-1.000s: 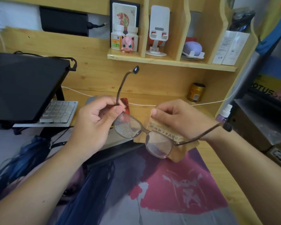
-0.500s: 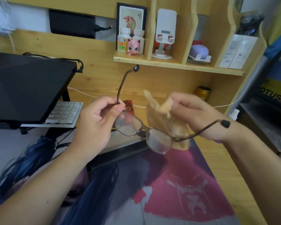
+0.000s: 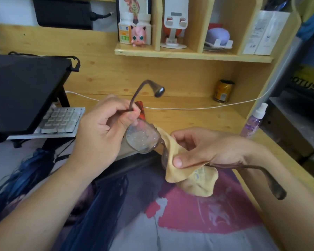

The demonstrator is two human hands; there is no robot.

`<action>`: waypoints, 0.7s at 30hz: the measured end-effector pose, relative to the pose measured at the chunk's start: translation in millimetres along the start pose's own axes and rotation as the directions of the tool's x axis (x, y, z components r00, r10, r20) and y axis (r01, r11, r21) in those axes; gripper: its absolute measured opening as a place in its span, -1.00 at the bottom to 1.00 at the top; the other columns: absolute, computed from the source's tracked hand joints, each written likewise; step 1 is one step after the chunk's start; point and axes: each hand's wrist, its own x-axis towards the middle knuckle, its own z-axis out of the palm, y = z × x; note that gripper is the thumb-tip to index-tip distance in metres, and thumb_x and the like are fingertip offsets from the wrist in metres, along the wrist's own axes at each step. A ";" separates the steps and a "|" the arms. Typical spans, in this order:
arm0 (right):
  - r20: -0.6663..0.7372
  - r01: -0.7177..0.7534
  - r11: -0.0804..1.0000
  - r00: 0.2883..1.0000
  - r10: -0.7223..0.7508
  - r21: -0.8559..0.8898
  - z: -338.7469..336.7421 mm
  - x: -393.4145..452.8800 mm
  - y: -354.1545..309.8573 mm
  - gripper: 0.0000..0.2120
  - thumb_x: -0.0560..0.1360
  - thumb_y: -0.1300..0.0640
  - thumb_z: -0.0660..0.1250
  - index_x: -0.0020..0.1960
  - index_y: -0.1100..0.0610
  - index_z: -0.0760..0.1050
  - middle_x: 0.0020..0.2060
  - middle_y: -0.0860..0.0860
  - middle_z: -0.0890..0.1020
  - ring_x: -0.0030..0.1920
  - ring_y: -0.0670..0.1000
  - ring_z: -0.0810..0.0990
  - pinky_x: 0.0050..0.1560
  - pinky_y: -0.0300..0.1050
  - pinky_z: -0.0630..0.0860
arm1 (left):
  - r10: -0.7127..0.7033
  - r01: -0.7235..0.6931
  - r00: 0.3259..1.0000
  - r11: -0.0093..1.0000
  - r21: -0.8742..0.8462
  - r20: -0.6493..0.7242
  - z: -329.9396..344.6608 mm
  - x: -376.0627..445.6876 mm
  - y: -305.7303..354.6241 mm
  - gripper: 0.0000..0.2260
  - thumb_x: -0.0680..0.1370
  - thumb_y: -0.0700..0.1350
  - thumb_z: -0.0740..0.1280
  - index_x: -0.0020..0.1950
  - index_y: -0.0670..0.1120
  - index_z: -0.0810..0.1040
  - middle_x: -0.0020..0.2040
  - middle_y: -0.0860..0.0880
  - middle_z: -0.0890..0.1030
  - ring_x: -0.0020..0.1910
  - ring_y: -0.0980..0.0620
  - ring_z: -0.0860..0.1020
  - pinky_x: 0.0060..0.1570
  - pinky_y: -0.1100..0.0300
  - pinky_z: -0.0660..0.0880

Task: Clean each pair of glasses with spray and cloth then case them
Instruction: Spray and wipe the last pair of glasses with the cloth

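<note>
A pair of brown-framed glasses hangs in the air over the desk, its arms unfolded. The left lens is speckled with spray droplets. My left hand pinches the frame at the left hinge, the arm rising above my fingers. My right hand pinches a tan cleaning cloth folded over the right lens, thumb in front and fingers behind. That lens is hidden by the cloth. A small purple spray bottle stands at the desk's right edge. No case is clearly visible.
A black tablet on a stand and a white keyboard fill the left. A gold can and white cable lie at the back. A printed desk mat covers the front. A red object lies behind my left hand.
My right hand has come down from a raised position and wrapped the cloth around the right lens. My left hand keeps its hold, and the glasses have tilted a little.
</note>
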 end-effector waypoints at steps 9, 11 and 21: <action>0.103 -0.060 0.992 0.994 0.048 0.110 4.9 -0.6 5.3 -0.90 0.51 0.32 0.40 0.03 0.26 0.62 -0.14 0.13 0.70 -0.17 0.02 0.70 -0.15 -0.18 0.61 | -0.008 0.008 0.999 1.000 0.001 0.045 1.5 -1.7 -0.4 -0.87 0.62 -0.17 0.32 0.01 0.07 0.58 -0.05 -0.09 0.63 -0.05 0.17 0.61 0.04 0.33 0.48; 0.129 -0.071 0.979 0.991 0.046 0.191 3.4 -1.8 6.9 -0.85 0.53 0.33 0.32 0.08 0.30 0.59 -0.11 0.13 0.69 -0.15 0.01 0.70 -0.12 -0.18 0.62 | -0.019 0.019 0.999 1.000 -0.001 0.046 1.8 -2.0 -0.6 -0.87 0.62 -0.16 0.32 0.01 0.07 0.58 -0.06 -0.09 0.64 -0.05 0.18 0.61 0.04 0.34 0.48; 0.017 -0.110 0.994 0.994 0.110 0.025 19.0 0.3 0.7 -0.96 0.50 0.35 0.42 -0.08 0.26 0.59 -0.27 0.08 0.66 -0.28 -0.04 0.64 -0.22 -0.16 0.54 | -0.049 0.048 0.998 0.999 0.021 0.037 -1.3 0.2 -3.4 -0.92 0.63 -0.17 0.33 0.00 -0.02 0.59 -0.04 0.01 0.63 -0.04 0.08 0.62 0.05 0.24 0.52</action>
